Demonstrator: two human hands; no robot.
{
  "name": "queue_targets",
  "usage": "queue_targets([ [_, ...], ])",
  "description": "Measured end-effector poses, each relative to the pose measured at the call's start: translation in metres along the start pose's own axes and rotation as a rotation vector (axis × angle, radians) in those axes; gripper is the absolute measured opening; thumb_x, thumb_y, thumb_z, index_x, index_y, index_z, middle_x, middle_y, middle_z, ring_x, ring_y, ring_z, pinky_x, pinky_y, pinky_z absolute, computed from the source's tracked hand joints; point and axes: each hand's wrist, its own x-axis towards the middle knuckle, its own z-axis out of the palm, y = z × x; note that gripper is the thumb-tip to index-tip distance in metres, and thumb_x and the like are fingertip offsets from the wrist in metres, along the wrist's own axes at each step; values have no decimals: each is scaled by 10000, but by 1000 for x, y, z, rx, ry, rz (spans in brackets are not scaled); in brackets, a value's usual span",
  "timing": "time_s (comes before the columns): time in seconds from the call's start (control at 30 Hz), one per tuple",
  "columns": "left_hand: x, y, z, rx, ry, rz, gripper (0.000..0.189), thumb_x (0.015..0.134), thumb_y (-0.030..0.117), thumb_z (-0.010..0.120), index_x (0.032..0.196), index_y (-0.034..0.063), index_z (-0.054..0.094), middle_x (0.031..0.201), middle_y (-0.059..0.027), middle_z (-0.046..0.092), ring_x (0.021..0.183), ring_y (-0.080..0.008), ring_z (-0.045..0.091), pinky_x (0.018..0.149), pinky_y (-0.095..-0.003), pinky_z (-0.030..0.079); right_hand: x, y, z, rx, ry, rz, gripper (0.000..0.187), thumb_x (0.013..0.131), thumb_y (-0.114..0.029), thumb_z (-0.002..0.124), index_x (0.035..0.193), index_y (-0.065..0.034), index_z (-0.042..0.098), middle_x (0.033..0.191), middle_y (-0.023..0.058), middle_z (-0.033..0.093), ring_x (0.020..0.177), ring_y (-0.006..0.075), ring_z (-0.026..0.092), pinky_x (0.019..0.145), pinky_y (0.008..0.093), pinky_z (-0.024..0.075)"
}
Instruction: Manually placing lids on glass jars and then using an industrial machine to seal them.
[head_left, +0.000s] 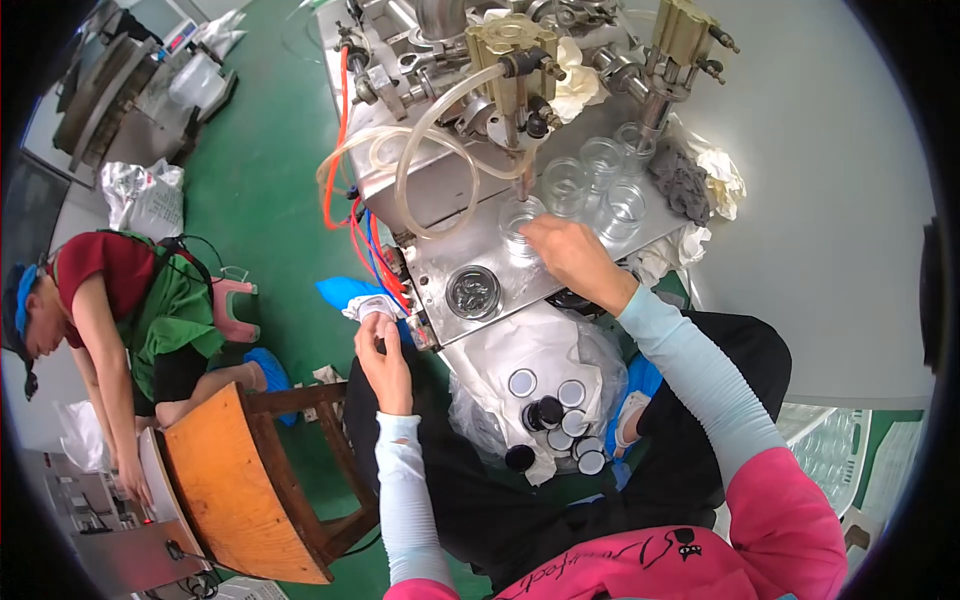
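Note:
A clear glass jar (519, 223) stands beneath the nozzle of a filling machine (525, 75), and my right hand (574, 255) has its fingers on the jar's right side. Several more clear jars (621, 210) stand on the steel table (427, 262) beyond that hand. Nearer the table's left corner is a jar with dark, glossy contents (473, 292), touched by neither hand. My left hand (385, 367) hangs off the table's left corner with nothing in it, fingers apart. Black lids with pale inner faces (571, 393) lie on a plastic-covered bag below the table edge.
Red and blue air hoses (373, 255) run down by the table's left corner. Crumpled cloths (679, 180) lie at the right. A wooden chair (232, 487) stands at the left, where a co-worker (135, 300) bends forward. A crate of glass jars (829, 450) is at lower right.

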Motion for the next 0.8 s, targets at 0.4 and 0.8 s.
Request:
queue_targets([
  [0.4,38,-48,3,-623,-596,-624,133,872,90,571,896,-31,620,824,-75,643,726,-180,620,695,-320,500,-42,-19,-48,281,173,179,225,818,-18,555,1041,-10,586,1026,119,580,802,245,592,681,285,475],
  [0.8,-9,34,-18,-437,-136,-116,402,823,13,590,1207,-57,492,1143,-118,559,1044,-178,543,903,-289,415,-68,-11,-33,359,203,280,190,827,-22,543,1005,-2,606,984,119,599,741,221,584,634,279,466],
])
